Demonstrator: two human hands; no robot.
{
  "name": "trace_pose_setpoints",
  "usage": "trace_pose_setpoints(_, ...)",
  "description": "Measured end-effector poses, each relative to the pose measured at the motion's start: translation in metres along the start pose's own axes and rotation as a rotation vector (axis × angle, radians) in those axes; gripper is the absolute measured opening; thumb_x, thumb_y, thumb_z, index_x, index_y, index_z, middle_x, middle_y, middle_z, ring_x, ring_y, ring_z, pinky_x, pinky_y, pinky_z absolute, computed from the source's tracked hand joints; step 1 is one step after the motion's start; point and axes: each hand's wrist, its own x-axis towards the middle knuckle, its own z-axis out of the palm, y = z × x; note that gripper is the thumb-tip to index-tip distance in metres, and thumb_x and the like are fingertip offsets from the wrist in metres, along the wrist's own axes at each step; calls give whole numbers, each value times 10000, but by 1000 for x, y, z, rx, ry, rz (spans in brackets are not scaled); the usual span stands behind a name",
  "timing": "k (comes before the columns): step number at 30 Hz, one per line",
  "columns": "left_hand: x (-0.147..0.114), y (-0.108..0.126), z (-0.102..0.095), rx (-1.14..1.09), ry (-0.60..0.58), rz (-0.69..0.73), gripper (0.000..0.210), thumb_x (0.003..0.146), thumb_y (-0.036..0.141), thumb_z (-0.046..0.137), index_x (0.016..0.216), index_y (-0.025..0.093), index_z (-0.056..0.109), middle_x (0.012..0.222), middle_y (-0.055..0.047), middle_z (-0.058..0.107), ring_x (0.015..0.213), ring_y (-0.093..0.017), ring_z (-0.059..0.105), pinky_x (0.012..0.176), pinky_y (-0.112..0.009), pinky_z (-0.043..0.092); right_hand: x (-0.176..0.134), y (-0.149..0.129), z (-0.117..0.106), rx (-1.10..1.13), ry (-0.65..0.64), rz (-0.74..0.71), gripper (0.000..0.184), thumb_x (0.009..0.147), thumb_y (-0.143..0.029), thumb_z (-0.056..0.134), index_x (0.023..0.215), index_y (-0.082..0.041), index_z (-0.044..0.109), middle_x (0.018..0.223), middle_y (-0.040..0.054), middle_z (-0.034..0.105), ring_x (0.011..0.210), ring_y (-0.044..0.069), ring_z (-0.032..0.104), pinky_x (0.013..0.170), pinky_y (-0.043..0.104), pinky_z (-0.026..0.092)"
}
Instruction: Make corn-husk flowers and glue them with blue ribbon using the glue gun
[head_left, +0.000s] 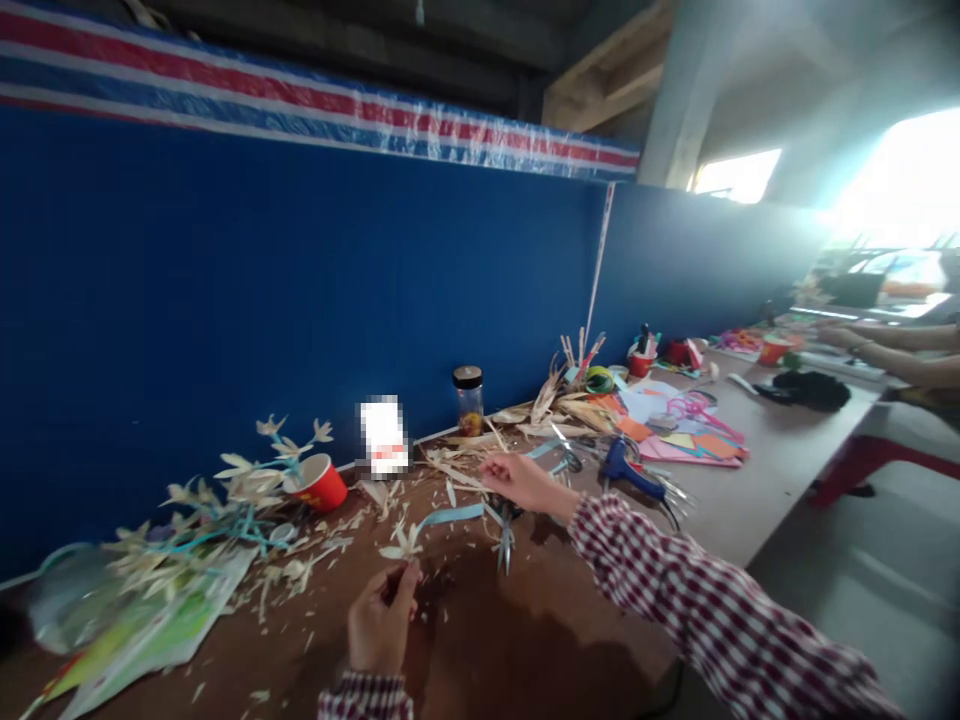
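Note:
My left hand [380,618] is closed in a pinch on a corn-husk flower [405,540] with pale, pointed petals, held low over the brown table. A light blue strip [454,514] stretches from beside the flower toward the right; I cannot tell whether it is joined to it. My right hand [531,484] reaches out over the husk scraps [454,470], its fingertips drawn together. Whatever those fingers hold, if anything, is too small to make out. Just below that hand lies a pair of scissors or pliers [506,550], its upper part partly hidden.
Finished-looking husk flowers [210,510] and a red cup [322,483] stand at left. A dark-lidded jar [469,402] is by the blue partition [300,270]. Right of my hand lie a blue glue gun [630,470] and coloured paper [690,440]. Another person's arms [892,345] rest farther right.

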Motion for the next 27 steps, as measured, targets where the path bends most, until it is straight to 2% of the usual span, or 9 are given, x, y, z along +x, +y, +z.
trace_pose_setpoints(3, -1, 1, 2, 66, 25, 1, 567, 528, 682, 521, 650, 138, 627, 399, 14, 515, 387, -142, 464, 405, -246, 370, -57, 6, -22, -58, 32, 39, 191, 793, -257, 483, 905, -167, 609, 748, 38, 636, 672, 142, 565, 601, 223, 409)
trace_pose_setpoints(6, -1, 1, 3, 156, 8, 2, 552, 549, 675, 511, 662, 149, 636, 394, 20, 517, 408, -149, 478, 441, -247, 381, -110, 21, -41, -186, 107, 96, 177, 772, -223, 482, 878, -182, 618, 776, 39, 635, 701, 157, 567, 625, 236, 400)
trace_pose_setpoints(11, -1, -6, 0, 238, 15, 20, 533, 566, 666, 498, 672, 163, 640, 391, 28, 508, 421, -154, 490, 472, -250, 387, -162, 70, -78, -366, 313, 290, 220, 786, -262, 426, 877, -184, 610, 794, 49, 634, 683, 167, 568, 601, 249, 412)
trace_pose_setpoints(15, -1, -9, 0, 233, 15, 29, 534, 559, 677, 495, 670, 173, 634, 380, 38, 489, 406, -149, 477, 457, -246, 380, -173, 88, -90, -457, 351, 376, 224, 790, -280, 416, 887, -194, 599, 776, 40, 625, 666, 173, 566, 595, 265, 420)
trace_pose_setpoints(21, -5, -1, -1, 265, 46, 28, 521, 571, 668, 480, 660, 176, 628, 378, 32, 495, 425, -158, 484, 474, -248, 377, -156, 77, -84, -534, 252, 286, 218, 799, -294, 436, 923, -221, 601, 906, 39, 612, 854, 183, 553, 733, 264, 399)
trace_pose_setpoints(27, -4, 1, -2, 326, 52, 14, 500, 559, 652, 505, 683, 190, 650, 395, 34, 525, 448, -168, 523, 499, -255, 388, -144, 112, -112, -692, 310, 451, 228, 780, -248, 455, 959, -192, 585, 953, 77, 599, 886, 218, 537, 746, 299, 378)
